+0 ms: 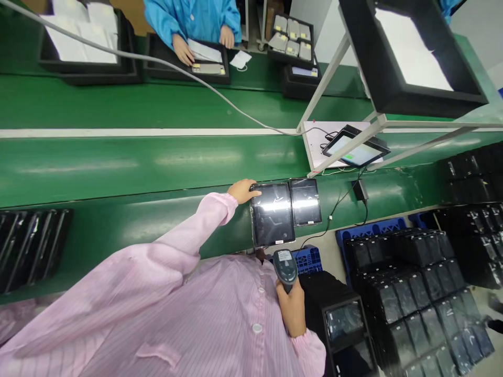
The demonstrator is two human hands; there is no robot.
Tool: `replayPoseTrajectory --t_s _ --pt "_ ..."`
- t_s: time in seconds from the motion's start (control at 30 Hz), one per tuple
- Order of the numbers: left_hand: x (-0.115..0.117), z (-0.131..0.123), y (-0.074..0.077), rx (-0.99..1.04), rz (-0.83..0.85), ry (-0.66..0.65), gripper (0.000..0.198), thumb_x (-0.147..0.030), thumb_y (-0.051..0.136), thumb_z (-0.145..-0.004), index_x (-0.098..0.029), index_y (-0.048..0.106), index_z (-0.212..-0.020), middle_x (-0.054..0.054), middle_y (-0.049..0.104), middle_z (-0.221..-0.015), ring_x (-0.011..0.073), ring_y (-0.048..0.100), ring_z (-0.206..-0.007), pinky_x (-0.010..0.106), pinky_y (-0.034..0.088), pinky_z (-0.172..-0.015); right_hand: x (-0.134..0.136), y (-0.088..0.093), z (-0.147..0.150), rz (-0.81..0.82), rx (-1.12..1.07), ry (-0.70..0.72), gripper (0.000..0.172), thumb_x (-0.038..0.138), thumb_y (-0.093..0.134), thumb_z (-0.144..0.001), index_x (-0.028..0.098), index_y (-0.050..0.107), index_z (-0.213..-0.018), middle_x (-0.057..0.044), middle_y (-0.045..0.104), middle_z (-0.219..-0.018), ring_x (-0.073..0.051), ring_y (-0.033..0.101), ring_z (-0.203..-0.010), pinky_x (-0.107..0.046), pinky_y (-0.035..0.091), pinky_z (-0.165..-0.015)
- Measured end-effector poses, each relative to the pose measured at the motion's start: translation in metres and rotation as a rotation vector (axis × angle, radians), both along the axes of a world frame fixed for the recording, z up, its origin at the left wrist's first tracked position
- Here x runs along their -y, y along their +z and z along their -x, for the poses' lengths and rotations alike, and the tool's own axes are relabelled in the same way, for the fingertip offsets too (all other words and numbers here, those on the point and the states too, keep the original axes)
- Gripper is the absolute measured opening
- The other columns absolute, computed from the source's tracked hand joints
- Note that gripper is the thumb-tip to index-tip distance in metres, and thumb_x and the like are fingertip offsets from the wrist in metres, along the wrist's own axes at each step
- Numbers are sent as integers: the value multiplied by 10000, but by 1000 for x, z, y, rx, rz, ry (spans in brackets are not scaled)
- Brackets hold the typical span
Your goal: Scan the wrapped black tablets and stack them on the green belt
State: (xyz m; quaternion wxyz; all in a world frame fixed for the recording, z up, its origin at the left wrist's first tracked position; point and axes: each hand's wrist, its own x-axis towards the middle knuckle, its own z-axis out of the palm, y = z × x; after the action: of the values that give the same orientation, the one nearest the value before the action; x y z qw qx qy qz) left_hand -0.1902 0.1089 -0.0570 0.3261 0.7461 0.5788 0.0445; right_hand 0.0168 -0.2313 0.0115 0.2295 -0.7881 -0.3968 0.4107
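Observation:
My left hand (242, 191) grips the upper left corner of a tablet (272, 217) with a glossy dark screen, its fingers at the edge. A second, smaller-looking dark tablet (305, 203) lies right beside it on the green bench. Both have a small white label along the near edge. In my right hand (291, 309) is a handheld barcode scanner (285, 266), held by its handle close to my body. The scanner's head is just below the near edge of the first tablet. My right fingers are wrapped round the handle and partly hidden.
A lit tablet (356, 149) leans on a white board under a metal frame (334, 78) carrying a black tray (416, 97). A cable (220, 94) hangs across. Stacked dark devices (412, 293) stand right, more (33, 246) left. Opposite, a person in blue (192, 21) handles a tray.

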Motion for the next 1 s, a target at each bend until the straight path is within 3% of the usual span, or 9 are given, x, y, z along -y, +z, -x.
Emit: replayPoseTrajectory --t_s 0.13,0.23,0.37,0.47,0.57,0.73,0.87,1.0 --pt "-6 -2 -2 102 35 77 613 -518 776 -785 -204 686 -1304 130 687 -1298 303 665 -1135 375 496 -999 0 2 2 -22 -10 -30 326 417 588 -898 158 677 -1075 -107 762 -1043 -247 714 -952 -324 508 -859" --pt "-10 -2 4 369 199 139 661 -484 861 -666 -166 703 -1223 128 710 -1252 303 662 -1168 391 501 -1036 1 4 -1 -67 -40 -74 324 403 603 -897 150 683 -1084 -116 763 -1087 -241 713 -996 -315 515 -886" --pt "-14 3 20 616 573 155 675 -502 926 -542 -170 691 -1081 82 747 -1069 259 712 -991 381 586 -868 4 7 -13 -63 -64 -159 347 434 611 -888 142 682 -1061 -119 768 -1043 -248 715 -961 -318 522 -856" --pt "-21 -3 30 664 701 183 695 -481 967 -488 -164 669 -1030 49 734 -944 203 710 -835 329 604 -732 7 10 -28 -67 -46 -216 353 473 610 -882 145 674 -998 -114 761 -968 -246 701 -876 -326 525 -821" --pt "-35 -31 35 704 733 198 680 -434 983 -500 -160 676 -1042 43 720 -878 178 700 -772 284 604 -665 9 14 -44 -71 -20 -262 343 511 613 -879 172 658 -859 -108 744 -884 -257 693 -877 -326 528 -815" --pt "-70 -114 31 750 791 228 612 -304 968 -562 -157 655 -1066 66 727 -857 207 725 -772 290 619 -662 8 16 -70 -81 -7 -328 378 552 676 -830 177 658 -783 -87 712 -762 -262 679 -811 -323 532 -739" --pt "-94 -170 12 671 783 232 585 -237 936 -607 -137 641 -1102 83 735 -841 229 740 -783 325 631 -724 6 9 -92 -52 -40 -363 393 560 708 -799 168 671 -791 -98 723 -774 -277 690 -827 -326 534 -729" --pt "-106 -196 -13 536 609 132 478 -287 905 -652 -129 706 -1057 112 753 -891 259 747 -841 371 632 -790 4 3 -110 -10 -39 -338 424 556 689 -807 145 713 -907 -129 757 -900 -295 705 -865 -349 541 -776"
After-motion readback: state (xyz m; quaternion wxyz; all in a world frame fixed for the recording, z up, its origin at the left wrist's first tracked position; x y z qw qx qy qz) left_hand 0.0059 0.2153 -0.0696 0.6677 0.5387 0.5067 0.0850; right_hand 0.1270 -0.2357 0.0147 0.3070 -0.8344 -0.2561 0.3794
